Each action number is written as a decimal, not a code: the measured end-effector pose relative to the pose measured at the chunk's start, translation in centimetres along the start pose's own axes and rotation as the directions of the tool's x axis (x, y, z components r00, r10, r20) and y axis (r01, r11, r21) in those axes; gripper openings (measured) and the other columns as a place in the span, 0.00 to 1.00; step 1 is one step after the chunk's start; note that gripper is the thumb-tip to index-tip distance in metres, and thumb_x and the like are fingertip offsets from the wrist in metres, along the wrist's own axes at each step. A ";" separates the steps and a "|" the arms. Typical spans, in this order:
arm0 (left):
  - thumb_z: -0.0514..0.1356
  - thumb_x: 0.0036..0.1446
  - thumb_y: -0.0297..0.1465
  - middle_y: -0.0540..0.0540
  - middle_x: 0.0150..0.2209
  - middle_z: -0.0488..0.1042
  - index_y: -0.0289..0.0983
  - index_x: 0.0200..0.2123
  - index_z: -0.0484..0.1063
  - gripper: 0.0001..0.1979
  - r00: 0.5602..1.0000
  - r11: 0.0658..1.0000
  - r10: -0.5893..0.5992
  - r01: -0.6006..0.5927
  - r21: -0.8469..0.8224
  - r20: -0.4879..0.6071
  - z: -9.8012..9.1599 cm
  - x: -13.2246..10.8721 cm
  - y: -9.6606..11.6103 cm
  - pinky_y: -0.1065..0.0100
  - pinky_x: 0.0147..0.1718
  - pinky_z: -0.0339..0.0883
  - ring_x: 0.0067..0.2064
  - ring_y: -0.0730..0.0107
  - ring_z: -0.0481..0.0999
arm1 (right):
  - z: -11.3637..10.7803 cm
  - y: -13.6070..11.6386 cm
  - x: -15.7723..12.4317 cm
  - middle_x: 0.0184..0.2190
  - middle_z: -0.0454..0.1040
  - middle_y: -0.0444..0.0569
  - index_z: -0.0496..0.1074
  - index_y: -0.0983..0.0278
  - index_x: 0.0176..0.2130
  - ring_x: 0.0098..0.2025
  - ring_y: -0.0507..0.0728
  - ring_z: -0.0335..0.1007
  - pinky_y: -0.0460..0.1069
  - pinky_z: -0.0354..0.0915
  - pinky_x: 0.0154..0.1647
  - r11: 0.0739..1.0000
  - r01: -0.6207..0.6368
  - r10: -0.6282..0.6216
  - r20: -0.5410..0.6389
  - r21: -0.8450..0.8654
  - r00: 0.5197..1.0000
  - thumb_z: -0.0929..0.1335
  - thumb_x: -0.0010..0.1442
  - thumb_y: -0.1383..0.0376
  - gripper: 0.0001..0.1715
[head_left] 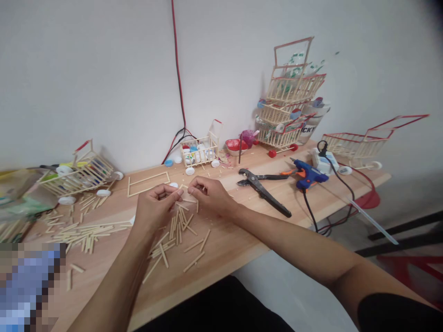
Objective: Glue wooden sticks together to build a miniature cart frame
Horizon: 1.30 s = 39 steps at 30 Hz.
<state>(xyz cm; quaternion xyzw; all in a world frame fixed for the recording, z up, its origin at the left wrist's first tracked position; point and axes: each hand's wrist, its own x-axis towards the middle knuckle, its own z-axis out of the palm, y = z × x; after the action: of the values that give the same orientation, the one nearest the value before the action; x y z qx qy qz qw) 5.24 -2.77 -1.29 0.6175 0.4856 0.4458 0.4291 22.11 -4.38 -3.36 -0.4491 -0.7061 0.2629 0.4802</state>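
Note:
My left hand (155, 205) and my right hand (209, 193) meet over the middle of a wooden table (221, 249). Both are closed in a pinch, fingertips almost touching, each on short thin wooden sticks (182, 193). Under and in front of the hands lies a loose scatter of cut sticks (180, 235). Just behind the left hand lies a flat rectangular stick frame (148, 183).
Black pliers (265, 190) and a blue glue gun (308, 174) with its cord lie to the right. Small stick-built carts stand at the back: one at left (81, 173), one in the middle (200, 152), a stack (290, 106), one at right (360, 143). More sticks (76, 230) lie left.

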 end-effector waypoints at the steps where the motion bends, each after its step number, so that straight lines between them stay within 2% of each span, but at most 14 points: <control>1: 0.67 0.42 0.37 0.50 0.20 0.72 0.34 0.24 0.74 0.11 1.000 1.000 0.004 -0.004 0.002 0.001 0.0 0.0 0.0 0.75 0.15 0.48 0.17 0.81 0.58 | 0.0 0.0 0.0 0.25 0.67 0.41 0.69 0.66 0.31 0.26 0.48 0.57 0.43 0.53 0.28 1.000 0.004 -0.004 -0.001 -0.001 1.000 0.63 0.60 0.63 0.09; 20: 0.67 0.42 0.37 0.49 0.20 0.73 0.35 0.25 0.74 0.11 1.000 1.000 0.001 -0.001 0.021 0.008 0.0 0.0 0.1 0.75 0.15 0.50 0.17 0.79 0.61 | -0.1 0.0 0.0 0.26 0.68 0.41 0.69 0.66 0.31 0.27 0.48 0.58 0.43 0.54 0.29 1.000 0.006 -0.006 0.009 -0.010 1.000 0.63 0.60 0.64 0.09; 25: 0.68 0.40 0.37 0.50 0.20 0.74 0.35 0.28 0.73 0.14 1.000 0.998 -0.027 0.028 -0.052 0.015 0.0 0.0 0.1 0.75 0.15 0.51 0.16 0.79 0.62 | -0.1 0.0 0.0 0.25 0.67 0.41 0.69 0.66 0.32 0.26 0.48 0.58 0.43 0.53 0.28 1.000 -0.004 0.005 0.006 -0.011 1.000 0.63 0.60 0.64 0.09; 28: 0.68 0.41 0.37 0.51 0.21 0.74 0.35 0.32 0.73 0.15 0.999 0.996 0.011 -0.008 -0.084 0.031 -0.1 0.1 -0.2 0.76 0.15 0.51 0.16 0.80 0.61 | 0.0 0.0 0.0 0.25 0.67 0.41 0.69 0.66 0.32 0.26 0.48 0.58 0.43 0.54 0.28 1.000 -0.009 0.009 0.006 -0.012 1.000 0.63 0.60 0.63 0.09; 32: 0.67 0.44 0.37 0.54 0.17 0.69 0.35 0.33 0.77 0.13 0.998 0.998 0.056 -0.056 0.016 -0.019 -0.1 0.1 -0.5 0.75 0.16 0.52 0.17 0.79 0.61 | 0.0 0.0 0.0 0.25 0.67 0.41 0.69 0.66 0.32 0.26 0.48 0.58 0.43 0.53 0.28 1.000 0.000 0.000 0.001 -0.013 1.000 0.63 0.60 0.64 0.09; 34: 0.67 0.44 0.37 0.52 0.19 0.70 0.36 0.32 0.78 0.13 0.996 0.996 0.078 -0.076 0.042 -0.050 -0.1 0.1 -0.6 0.74 0.17 0.53 0.18 0.78 0.62 | 0.0 0.0 0.0 0.25 0.67 0.41 0.70 0.66 0.31 0.26 0.48 0.58 0.43 0.53 0.28 1.000 0.004 -0.004 0.001 -0.014 1.000 0.63 0.60 0.65 0.09; 39: 0.67 0.44 0.37 0.46 0.32 0.77 0.38 0.32 0.80 0.11 0.989 0.989 0.129 -0.123 0.083 -0.076 -0.2 0.2 -0.9 0.72 0.17 0.54 0.20 0.78 0.64 | 0.0 0.1 0.1 0.25 0.67 0.41 0.69 0.66 0.32 0.27 0.48 0.59 0.43 0.54 0.29 1.000 0.003 -0.003 0.004 -0.017 1.000 0.63 0.60 0.65 0.09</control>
<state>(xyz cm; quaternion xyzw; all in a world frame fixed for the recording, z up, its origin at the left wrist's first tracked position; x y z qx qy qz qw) 4.87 -2.39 -2.09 0.6446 0.4797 0.4775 0.3555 22.09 -4.27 -3.38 -0.4517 -0.7099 0.2569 0.4754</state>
